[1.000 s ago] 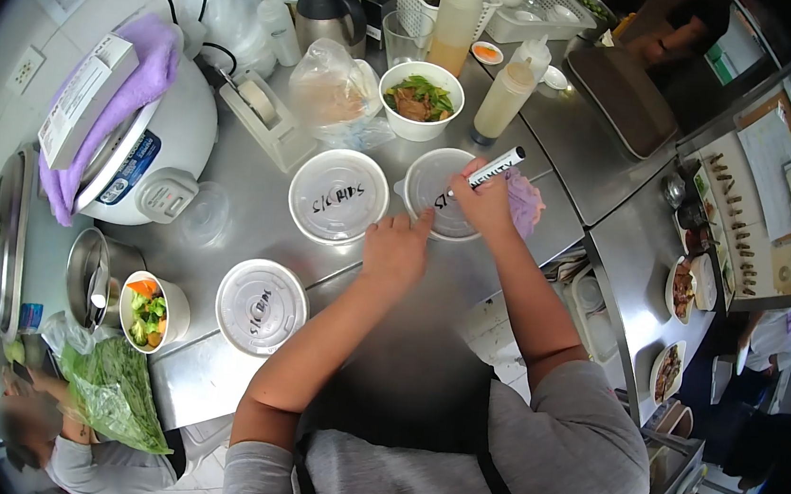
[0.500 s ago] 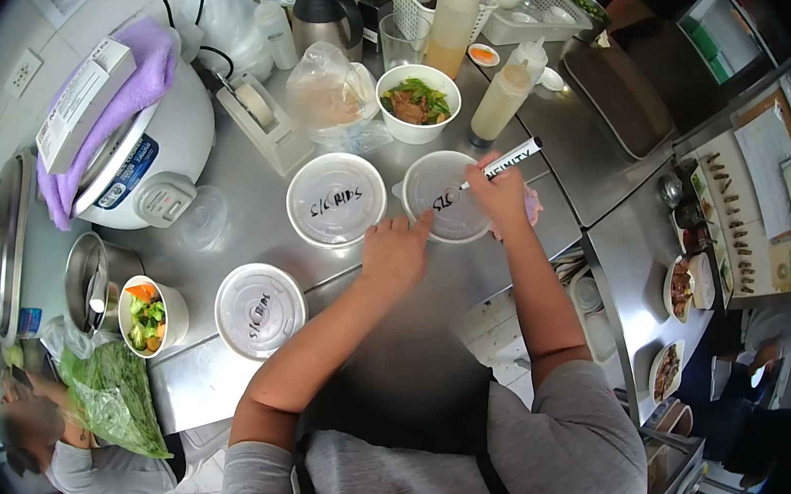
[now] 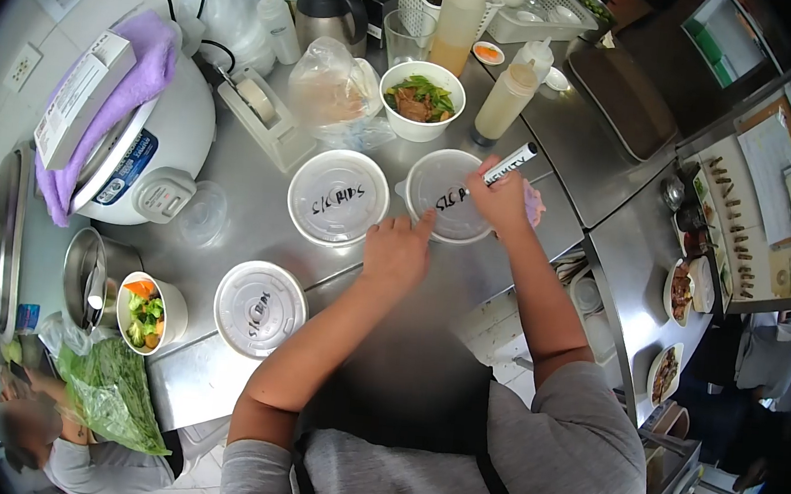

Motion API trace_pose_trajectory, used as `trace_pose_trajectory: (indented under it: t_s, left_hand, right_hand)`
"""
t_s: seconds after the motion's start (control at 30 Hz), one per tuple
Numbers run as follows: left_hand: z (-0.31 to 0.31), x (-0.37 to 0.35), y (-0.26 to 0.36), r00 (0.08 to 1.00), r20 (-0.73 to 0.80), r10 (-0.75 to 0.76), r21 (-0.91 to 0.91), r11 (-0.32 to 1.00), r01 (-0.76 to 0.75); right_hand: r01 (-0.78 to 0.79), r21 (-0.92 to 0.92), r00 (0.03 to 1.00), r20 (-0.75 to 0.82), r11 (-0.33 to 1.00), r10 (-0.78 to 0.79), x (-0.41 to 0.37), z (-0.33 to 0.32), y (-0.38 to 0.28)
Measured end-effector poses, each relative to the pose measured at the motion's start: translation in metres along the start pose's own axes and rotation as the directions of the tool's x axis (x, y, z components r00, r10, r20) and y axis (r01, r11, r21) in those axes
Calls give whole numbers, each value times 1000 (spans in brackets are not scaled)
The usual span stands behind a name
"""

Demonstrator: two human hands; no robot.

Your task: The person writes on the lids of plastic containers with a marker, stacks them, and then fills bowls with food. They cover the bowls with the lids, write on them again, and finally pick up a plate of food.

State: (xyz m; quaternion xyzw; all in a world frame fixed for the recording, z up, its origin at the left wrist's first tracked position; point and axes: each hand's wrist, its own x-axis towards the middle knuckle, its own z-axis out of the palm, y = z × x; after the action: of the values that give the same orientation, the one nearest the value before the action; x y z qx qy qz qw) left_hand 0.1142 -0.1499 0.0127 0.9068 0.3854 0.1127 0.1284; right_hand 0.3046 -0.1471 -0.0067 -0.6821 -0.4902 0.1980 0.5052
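A white marker (image 3: 512,163) is gripped in my right hand (image 3: 498,200), its tip on a lidded round container (image 3: 448,171) with black writing on the lid. My left hand (image 3: 397,250) rests at that container's lower left edge, index finger stretched out onto the lid and the other fingers loosely bent, holding nothing. Just left is a second lidded container (image 3: 336,222) with writing, and lower left a third, smaller one (image 3: 254,329), also marked. Behind them is an open bowl of meat and greens (image 3: 417,106).
A rice cooker (image 3: 186,146) with a purple towel stands left, near a tape dispenser (image 3: 264,130) and a cup of vegetables (image 3: 148,323). Squeeze bottles (image 3: 506,105) and a thermos (image 3: 328,12) stand behind. A co-worker (image 3: 98,466) is at the lower left, beside bagged greens (image 3: 114,396).
The marker has moved slightly right along the lid, and more black writing shows there. My left hand has barely moved.
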Motion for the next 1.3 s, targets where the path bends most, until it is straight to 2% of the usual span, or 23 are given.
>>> trace_pose_trajectory:
  t_s: [0.07,0.17,0.27,0.37,0.47,0.57,0.67,0.77,0.87,0.97,1.07,1.1,1.17,1.2,1.23,1.3]
  left_hand:
    - [1,0,0,1000,0,-2,-3,1000,2]
    - [-1,1,1,1000,-6,-2,-23,1000,2]
    - [-2,0,1,1000,-17,-2,-33,999,2]
    - [-1,0,1,1000,-23,0,-24,1000,-1]
    - [-1,1,1,1000,-23,4,-12,1000,-4]
    - [-2,1,2,1000,25,-9,-17,1000,10]
    - [-3,1,2,998,51,-21,-19,1000,22]
    - [0,1,1,1000,6,-11,-2,1000,11]
    - [1,0,1,1000,-9,-6,9,1000,6]
    - [4,0,0,999,-51,8,-10,1000,-8]
    - [0,1,-3,997,-76,12,-122,992,-22]
    - [-4,1,-6,997,-79,3,-170,985,-17]
    - [-10,3,-11,967,-151,-206,-318,936,149]
    - [-14,5,-12,935,-176,-307,-394,893,219]
    - [-19,10,-13,949,-43,-312,-364,890,276]
    - [-32,20,-12,921,218,-323,-292,879,377]
  right_hand:
    - [7,-1,999,-49,1000,-7,2,0,0]
    - [-18,-85,1000,12,996,19,3,-7,-3]
    - [-30,113,997,-61,993,37,4,-7,-8]
    - [-53,59,998,32,997,51,6,-8,11]
    - [-33,103,998,-44,994,38,5,-9,-2]
    - [-30,29,999,-20,999,31,4,-9,7]
    - [-21,3,998,-59,1000,21,4,-11,15]
    - [-92,161,992,-67,983,104,5,-14,-4]
    - [-34,9,995,-92,999,34,6,-17,1]
    - [-41,70,998,-46,997,44,5,-19,15]
    - [-185,166,978,-65,969,198,10,-24,8]
    - [-145,205,978,-117,968,171,12,-26,11]
    - [-57,284,969,-217,957,122,17,-29,25]
    - [-29,170,980,-189,985,61,16,-28,31]
    - [9,53,988,-155,999,-1,10,-27,35]
    - [74,-128,995,-58,989,-82,-4,-24,25]
